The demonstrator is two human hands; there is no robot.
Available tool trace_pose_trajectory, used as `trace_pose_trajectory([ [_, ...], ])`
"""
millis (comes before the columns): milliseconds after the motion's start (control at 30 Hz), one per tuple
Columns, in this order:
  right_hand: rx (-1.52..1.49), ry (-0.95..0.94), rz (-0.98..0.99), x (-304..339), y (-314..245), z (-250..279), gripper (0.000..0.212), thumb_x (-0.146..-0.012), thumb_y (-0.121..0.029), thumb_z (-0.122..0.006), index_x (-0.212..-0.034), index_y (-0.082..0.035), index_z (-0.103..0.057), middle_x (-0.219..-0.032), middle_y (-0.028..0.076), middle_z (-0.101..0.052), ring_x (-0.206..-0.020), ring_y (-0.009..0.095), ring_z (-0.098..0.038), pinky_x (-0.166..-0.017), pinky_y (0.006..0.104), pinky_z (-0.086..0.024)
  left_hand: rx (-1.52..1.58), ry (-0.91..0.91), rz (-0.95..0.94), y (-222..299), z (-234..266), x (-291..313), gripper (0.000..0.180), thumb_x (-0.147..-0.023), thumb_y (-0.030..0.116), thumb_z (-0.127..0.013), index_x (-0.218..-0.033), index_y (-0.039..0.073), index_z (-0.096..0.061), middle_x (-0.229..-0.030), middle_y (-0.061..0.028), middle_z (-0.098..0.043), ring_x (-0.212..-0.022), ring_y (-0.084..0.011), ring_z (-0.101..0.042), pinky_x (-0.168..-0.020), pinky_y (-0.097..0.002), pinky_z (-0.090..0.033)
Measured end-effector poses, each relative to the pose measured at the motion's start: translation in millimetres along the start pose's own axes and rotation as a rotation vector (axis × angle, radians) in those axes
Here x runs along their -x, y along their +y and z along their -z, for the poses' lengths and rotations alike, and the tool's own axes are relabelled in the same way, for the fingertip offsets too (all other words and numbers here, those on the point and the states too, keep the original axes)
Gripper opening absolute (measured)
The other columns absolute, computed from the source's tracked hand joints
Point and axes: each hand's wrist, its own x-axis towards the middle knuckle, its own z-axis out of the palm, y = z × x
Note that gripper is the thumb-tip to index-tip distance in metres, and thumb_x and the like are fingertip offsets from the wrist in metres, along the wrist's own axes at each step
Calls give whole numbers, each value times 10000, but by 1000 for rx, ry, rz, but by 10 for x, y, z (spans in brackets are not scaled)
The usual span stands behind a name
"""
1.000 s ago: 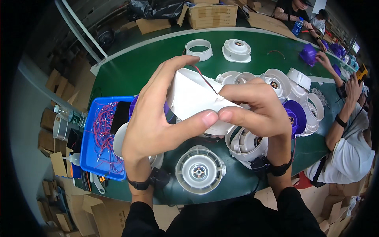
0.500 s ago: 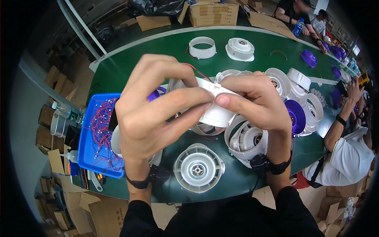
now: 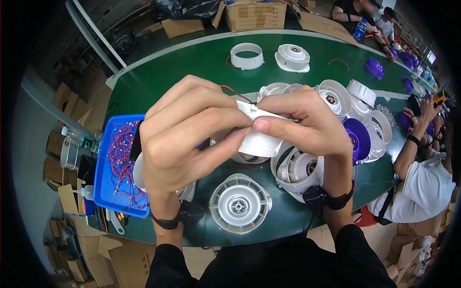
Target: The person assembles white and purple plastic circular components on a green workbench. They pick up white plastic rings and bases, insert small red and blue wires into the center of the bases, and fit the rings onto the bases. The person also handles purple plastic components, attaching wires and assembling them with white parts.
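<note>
In the head view, the person's two hands meet at the centre of the frame over a green table. The left hand is closed on a white plastic part, its thumb and forefinger tips drawn close together at the near face; whether they also pinch something small cannot be made out. The right hand is clamped on the same part, thumb on the near face and forefinger along the upper edge, the thumb tip just beside the left fingertips. The part is held tilted, partly hidden by the fingers, and a red wire curves above it.

At the lower centre lies a round white housing with a ribbed rim. Right of centre, near the right wrist, is a white ring-shaped housing; farther right stands a purple housing among white ones. Left of centre, a blue tray holds tangled red wires. In the upper middle, a white ring stands near another white housing. At the right edge is a co-worker in a white shirt.
</note>
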Motion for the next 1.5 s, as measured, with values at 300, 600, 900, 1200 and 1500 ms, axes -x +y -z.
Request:
trace_pose_trajectory([
  [300,9,-21,102,-31,68,-27,266,-940,-231,-661,-907,31,-695,-632,157,-592,-509,234,-520,-500,331,-399,-30,-28,-17,5,-23,-13,247,-540,-37,-744,-768,-4,-655,-766,-97,-619,-727,-276,-591,-655,-351,-473],
  [600,15,34,-16,-43,68,-86,301,-958,-236,-646,-855,47,-667,-593,119,-534,-510,120,-454,-474,316,-348,-133,-23,-14,-10,-38,-16,257,-548,-47,-726,-786,-4,-638,-753,-94,-603,-721,-276,-589,-654,-345,-477],
  [900,-298,183,-240,-44,91,-70,409,-1029,-287,-559,-885,75,-686,-661,12,-620,-605,40,-527,-511,236,-416,-67,-20,0,-22,24,-9,220,-578,-25,-713,-774,-6,-617,-750,-93,-598,-702,-267,-580,-645,-327,-464],
  [1200,-312,71,-211,23,-3,-8,380,-1031,-255,-549,-884,71,-678,-685,13,-620,-629,38,-528,-534,231,-415,-63,63,505,39,86,58,64,-791,30,-639,-800,-14,-593,-727,-96,-579,-614,-205,-550,-520,-291,-397],
  [1500,-233,73,-220,17,-11,-25,401,-1030,-277,-557,-889,72,-695,-671,21,-634,-614,41,-544,-523,227,-419,69,-283,314,36,144,88,569,-755,154,-767,-1279,19,-591,-1225,-195,-611,-1104,-341,-628,-897,-390,-511],
])
